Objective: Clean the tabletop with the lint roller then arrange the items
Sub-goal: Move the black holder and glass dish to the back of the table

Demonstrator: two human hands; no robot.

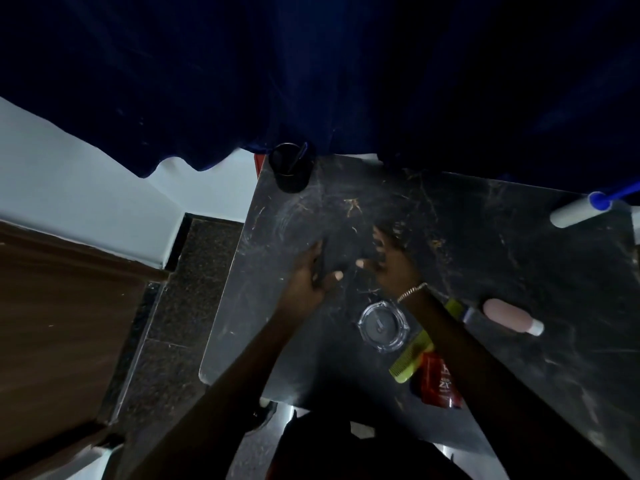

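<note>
The lint roller [575, 211], a white roll on a blue handle, lies at the far right edge of the dark scratched tabletop [485, 258]. Dry straw-like bits [353, 204] are scattered across the table's far middle. My left hand [311, 271] and my right hand [391, 261] meet at the centre on a dark flat object [346, 251] that is hard to make out. The left hand's thumb and fingers close on its left edge. My right hand's spread fingers curl over its right edge.
A black pen cup [291, 168] stands at the far left corner. Near me are a glass ashtray [382, 325], a green comb [412, 358], a red packet [440, 379] and a pink bottle [509, 315] lying on its side. A dark blue curtain hangs behind the table.
</note>
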